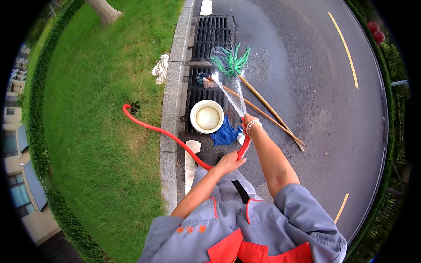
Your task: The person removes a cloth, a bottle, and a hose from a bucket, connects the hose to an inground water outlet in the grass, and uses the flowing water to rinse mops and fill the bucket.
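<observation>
Both hands are on the red hose (175,139), which snakes in from the grass (101,131) over the curb (169,131). Left hand (229,163) has its fingers wrapped around the hose lower down, right hand (249,120) is closed around the end of it, and water is spraying out toward the green mop head (232,61) lying on the storm drain grate (210,35). Two wooden mop handles (267,111) stretch across the wet road. A white bucket (207,116) sits on the grate, with a blue rag (224,135) just beside it. A pale cloth (161,68) lies on the grass by the curb.
</observation>
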